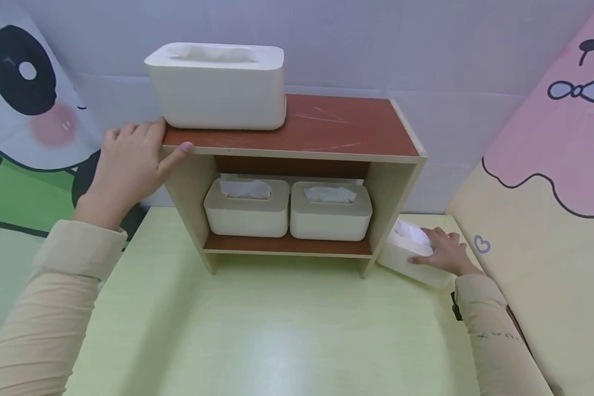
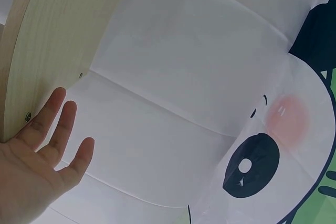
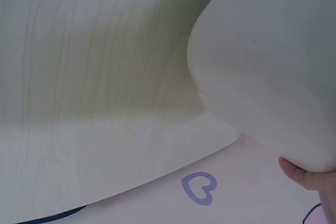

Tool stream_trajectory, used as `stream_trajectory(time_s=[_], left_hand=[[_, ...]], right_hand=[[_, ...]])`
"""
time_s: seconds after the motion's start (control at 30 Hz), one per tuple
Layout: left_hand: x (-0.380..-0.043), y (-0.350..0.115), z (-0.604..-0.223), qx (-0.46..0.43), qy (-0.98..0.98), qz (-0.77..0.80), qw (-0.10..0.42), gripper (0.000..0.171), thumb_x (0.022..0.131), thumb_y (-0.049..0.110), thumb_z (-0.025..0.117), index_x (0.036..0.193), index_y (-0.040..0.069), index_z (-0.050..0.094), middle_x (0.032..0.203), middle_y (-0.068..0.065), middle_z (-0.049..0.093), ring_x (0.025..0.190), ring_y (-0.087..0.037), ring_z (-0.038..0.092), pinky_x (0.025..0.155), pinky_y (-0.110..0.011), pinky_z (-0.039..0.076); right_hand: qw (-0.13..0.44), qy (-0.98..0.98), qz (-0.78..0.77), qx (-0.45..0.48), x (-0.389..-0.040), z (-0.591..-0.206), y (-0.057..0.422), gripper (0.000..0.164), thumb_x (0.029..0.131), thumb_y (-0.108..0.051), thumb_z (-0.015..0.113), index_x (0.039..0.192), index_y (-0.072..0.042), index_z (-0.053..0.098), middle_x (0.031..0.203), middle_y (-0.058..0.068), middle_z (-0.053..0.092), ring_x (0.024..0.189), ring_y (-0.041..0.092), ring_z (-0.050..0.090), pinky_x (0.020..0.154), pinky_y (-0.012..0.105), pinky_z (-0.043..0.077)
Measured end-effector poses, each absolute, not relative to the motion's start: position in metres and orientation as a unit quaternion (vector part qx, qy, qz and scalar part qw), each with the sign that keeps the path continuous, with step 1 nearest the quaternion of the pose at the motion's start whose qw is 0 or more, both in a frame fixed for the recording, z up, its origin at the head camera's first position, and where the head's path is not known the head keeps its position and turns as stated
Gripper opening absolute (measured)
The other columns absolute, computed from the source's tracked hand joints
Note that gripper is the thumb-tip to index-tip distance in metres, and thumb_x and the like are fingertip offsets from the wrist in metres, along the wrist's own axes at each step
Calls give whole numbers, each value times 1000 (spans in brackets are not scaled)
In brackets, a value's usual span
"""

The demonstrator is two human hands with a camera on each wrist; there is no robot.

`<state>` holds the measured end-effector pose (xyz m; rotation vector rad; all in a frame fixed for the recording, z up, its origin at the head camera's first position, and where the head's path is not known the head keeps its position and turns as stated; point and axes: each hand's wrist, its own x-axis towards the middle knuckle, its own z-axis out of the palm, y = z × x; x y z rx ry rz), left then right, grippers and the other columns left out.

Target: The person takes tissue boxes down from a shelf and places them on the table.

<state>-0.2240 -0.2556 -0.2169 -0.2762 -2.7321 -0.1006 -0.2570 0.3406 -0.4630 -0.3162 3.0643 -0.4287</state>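
A small wooden shelf (image 1: 346,124) with a reddish-brown top stands on the table. My left hand (image 1: 128,168) rests at its upper left corner, the thumb by the front edge. Close up in the left wrist view, straight, spread fingers (image 2: 63,129) lie along the shelf's side panel (image 2: 58,30). To the right of the shelf, my right hand (image 1: 445,253) grips a white tissue box (image 1: 398,256) across its top, thumb on the near side. The right wrist view shows that box's smooth wall (image 3: 268,72) tilted over the table, with the thumb (image 3: 299,174) against it.
Another tissue box (image 1: 218,96) sits on the shelf top at the left. Two more boxes, one left (image 1: 247,220) and one right (image 1: 331,223), stand side by side on the lower board. Cartoon-printed walls (image 1: 549,181) border the pale table (image 1: 277,319) behind and at the sides.
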Motion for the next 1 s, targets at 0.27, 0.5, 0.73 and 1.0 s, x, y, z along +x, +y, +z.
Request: stream_trajectory(time_s=[0.27, 0.5, 0.73, 1.0], left_hand=[[-224, -256, -217, -100, -974, -40, 198, 73, 92, 60, 30, 122, -6, 41, 118, -30, 48, 113, -48, 39, 91, -61, 24], [-224, -256, -217, -102, -973, -39, 201, 71, 92, 60, 30, 116, -5, 43, 113, -28, 49, 111, -47, 40, 90, -61, 25], [-225, -256, -218, -105, -972, -39, 204, 68, 92, 59, 31, 113, -5, 43, 109, -27, 50, 110, -47, 41, 89, -60, 26], [-225, -257, -217, -100, -975, -39, 197, 72, 92, 60, 30, 119, -5, 42, 115, -28, 49, 112, -48, 39, 91, -60, 24]], right_hand=[[3, 985, -132, -113, -253, -467, 343, 96, 64, -67, 66, 136, -11, 37, 122, 19, 42, 108, 52, 29, 71, 69, 30], [-1, 983, -128, -133, -251, -470, 342, 95, 62, -64, 71, 133, -10, 37, 112, 16, 44, 103, 48, 32, 67, 62, 34], [2, 981, -129, -141, -251, -476, 343, 96, 61, -62, 73, 133, -10, 36, 113, 14, 45, 102, 48, 34, 66, 62, 36], [25, 980, -134, -147, -252, -471, 342, 98, 63, -58, 74, 135, -7, 31, 125, 20, 38, 114, 56, 27, 71, 72, 33]])
